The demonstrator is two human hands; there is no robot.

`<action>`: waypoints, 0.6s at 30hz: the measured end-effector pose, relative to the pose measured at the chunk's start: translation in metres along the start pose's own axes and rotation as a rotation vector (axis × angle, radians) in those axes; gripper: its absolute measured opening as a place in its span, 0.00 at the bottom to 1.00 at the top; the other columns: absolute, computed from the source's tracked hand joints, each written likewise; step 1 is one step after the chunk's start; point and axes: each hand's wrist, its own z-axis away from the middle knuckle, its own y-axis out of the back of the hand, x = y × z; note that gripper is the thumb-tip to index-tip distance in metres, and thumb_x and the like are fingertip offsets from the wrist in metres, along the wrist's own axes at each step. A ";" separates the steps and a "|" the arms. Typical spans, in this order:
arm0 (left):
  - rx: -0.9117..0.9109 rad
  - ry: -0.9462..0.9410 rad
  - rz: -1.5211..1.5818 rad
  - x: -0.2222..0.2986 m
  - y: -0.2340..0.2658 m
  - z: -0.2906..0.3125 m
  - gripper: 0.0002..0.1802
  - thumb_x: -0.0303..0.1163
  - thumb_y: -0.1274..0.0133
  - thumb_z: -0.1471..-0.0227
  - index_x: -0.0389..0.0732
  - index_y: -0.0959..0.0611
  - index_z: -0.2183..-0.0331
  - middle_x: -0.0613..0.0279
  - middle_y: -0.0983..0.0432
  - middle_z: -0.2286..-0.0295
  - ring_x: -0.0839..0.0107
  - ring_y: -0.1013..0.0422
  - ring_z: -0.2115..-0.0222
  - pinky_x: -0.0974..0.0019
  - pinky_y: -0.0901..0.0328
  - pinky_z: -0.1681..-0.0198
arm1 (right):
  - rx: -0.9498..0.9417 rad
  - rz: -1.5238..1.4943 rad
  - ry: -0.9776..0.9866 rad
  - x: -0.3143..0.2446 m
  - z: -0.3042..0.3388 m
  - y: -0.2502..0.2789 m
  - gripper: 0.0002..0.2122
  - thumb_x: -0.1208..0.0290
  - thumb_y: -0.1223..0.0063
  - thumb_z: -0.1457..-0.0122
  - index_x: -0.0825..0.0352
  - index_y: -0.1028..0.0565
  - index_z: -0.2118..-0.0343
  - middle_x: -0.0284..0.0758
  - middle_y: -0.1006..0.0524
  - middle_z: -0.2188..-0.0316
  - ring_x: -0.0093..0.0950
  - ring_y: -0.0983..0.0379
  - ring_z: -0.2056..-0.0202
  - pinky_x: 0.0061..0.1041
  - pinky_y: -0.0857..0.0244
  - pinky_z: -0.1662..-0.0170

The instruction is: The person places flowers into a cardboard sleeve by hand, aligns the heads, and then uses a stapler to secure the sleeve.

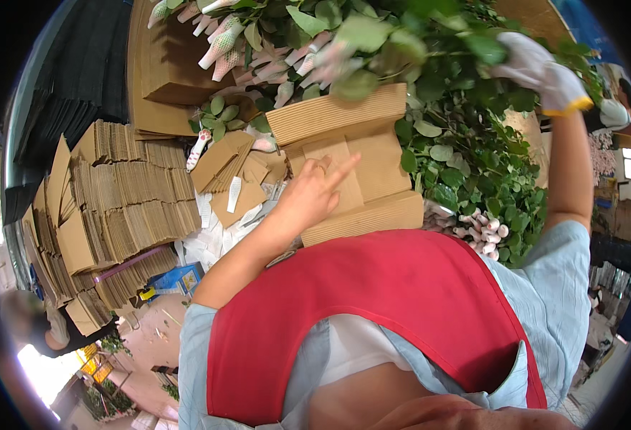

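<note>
Cardboard [383, 161], unfolded, with a ribbed flap along its far edge and another along its near one, lay just in front of the red apron [373, 276], between stacked brown pieces [133, 193] on the left and leafy stems [459, 158] on the right. The bare left hand [312, 192] was on it or just above it, index and middle fingers stretched to the right, the others partly bent, grasping nothing. The gloved right hand [537, 75] was extended to the upper right among leaves, which hid its fingertips; I could not tell whether they were clasped round stems or merely touching them. The step in hand looked to be managing the stems beside the laid-out board, the left hand steadying it; the next move seemed to call for keeping the leaves clear of the far flap and the board flat. Its creases and both flaps ran mainly left to right, rising slightly rightward; bent by the lens, its overall long axis was hard to judge. A blurred flower spray [358, 79] hung over the far flap, seemingly lying along a line toward the glove, pale head leftward. Sleeved flower heads [222, 54] at upper left pointed down and left.
</note>
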 end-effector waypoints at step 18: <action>-0.024 0.221 0.623 -0.063 -0.013 0.013 0.19 0.25 0.55 0.45 0.40 0.22 0.51 0.57 0.24 0.56 0.64 0.30 0.54 0.66 0.37 0.49 | 0.272 -0.133 0.526 -0.183 0.081 -0.107 0.27 0.70 0.44 0.55 0.64 0.31 0.47 0.40 0.24 0.53 0.38 0.27 0.52 0.34 0.30 0.51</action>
